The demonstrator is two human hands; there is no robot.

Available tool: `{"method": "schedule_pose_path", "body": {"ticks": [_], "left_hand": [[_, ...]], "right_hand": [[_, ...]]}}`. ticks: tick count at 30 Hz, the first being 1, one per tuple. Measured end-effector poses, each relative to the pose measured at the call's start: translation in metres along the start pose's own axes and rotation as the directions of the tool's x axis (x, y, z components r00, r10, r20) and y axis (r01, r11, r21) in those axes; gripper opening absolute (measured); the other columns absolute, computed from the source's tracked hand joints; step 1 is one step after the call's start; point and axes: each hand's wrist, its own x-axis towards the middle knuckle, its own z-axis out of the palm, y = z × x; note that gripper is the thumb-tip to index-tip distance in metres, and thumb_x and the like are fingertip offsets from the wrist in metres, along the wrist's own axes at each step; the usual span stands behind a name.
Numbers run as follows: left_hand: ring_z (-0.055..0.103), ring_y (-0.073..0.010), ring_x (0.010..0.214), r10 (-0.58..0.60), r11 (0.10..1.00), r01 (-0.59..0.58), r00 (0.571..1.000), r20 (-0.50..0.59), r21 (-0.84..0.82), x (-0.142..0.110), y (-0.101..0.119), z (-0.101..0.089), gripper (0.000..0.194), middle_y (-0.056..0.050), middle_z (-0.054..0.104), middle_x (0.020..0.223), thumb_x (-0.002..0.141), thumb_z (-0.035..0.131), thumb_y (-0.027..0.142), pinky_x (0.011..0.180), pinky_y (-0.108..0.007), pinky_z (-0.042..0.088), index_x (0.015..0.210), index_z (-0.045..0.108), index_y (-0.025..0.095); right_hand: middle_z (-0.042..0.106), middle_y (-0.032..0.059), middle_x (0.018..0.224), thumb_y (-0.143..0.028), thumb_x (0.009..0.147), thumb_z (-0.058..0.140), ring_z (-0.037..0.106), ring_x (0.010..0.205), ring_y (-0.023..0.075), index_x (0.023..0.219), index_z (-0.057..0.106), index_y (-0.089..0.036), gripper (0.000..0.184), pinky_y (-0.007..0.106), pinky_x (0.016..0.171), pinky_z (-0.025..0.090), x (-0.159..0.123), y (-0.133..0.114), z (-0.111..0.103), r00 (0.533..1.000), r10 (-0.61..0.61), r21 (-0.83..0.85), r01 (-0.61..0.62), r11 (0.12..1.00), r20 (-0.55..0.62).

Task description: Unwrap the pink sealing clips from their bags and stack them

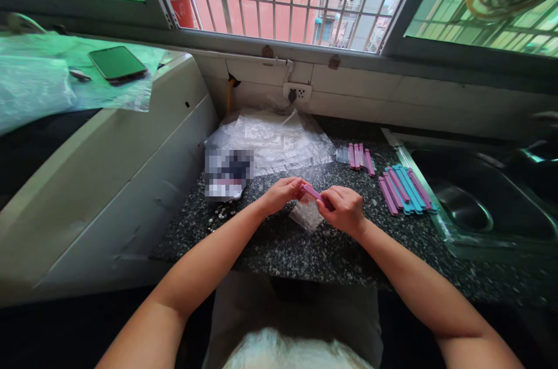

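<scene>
Pink strip (pixel 312 192) between left hand (pixel 284 194) and right hand (pixel 344 208), fingers of both closed on it.

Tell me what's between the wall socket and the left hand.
Between the wall socket and left hand: a spread of clear plastic bags, then a short bare stretch of speckled counter. Head view shows it.

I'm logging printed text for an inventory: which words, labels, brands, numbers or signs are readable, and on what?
No text is readable anywhere here.
Held pink plastic strip, pile of pink and blue plastic strips: no lettering visible.
Clear plastic bags: any print is too small or blurred.
Dark-and-white item: pixelated, unreadable.
</scene>
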Motion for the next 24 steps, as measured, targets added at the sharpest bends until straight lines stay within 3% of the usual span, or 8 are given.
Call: {"method": "schedule_pose_path", "body": {"ticks": [6, 24], "left_hand": [[0.054, -0.0079, 0.061, 0.026, 0.990, -0.024, 1.000, -0.013, 0.136, -0.003, 0.006, 0.004, 0.038, 0.001, 0.061, 0.066, 0.051, 0.079, 0.033, 0.064, -0.022, 0.044, 0.077, 0.062, 0.012], [0.056, -0.0080, 0.054, 0.084, 0.990, -0.072, 0.991, -0.100, 0.125, 0.001, 0.014, -0.005, 0.035, 0.001, 0.062, 0.058, 0.053, 0.078, 0.030, 0.059, -0.023, 0.046, 0.076, 0.061, 0.012]], "right_hand": [[0.059, 0.0003, 0.060, -0.027, 0.080, 0.053, 0.052, 0.057, 0.0122, 0.068, 0.056, -0.019, 0.015, 0.025, 0.059, 0.038, -0.001, 0.000, 0.002, 1.000, 0.017, 0.020, -0.017, 1.000, 0.002], [0.060, 0.0009, 0.061, -0.019, 0.079, 0.055, 0.056, 0.057, 0.0131, 0.076, 0.055, -0.020, 0.003, 0.026, 0.057, 0.044, 0.008, 0.007, -0.010, 0.987, 0.068, 0.215, -0.035, 0.976, -0.146]]}}
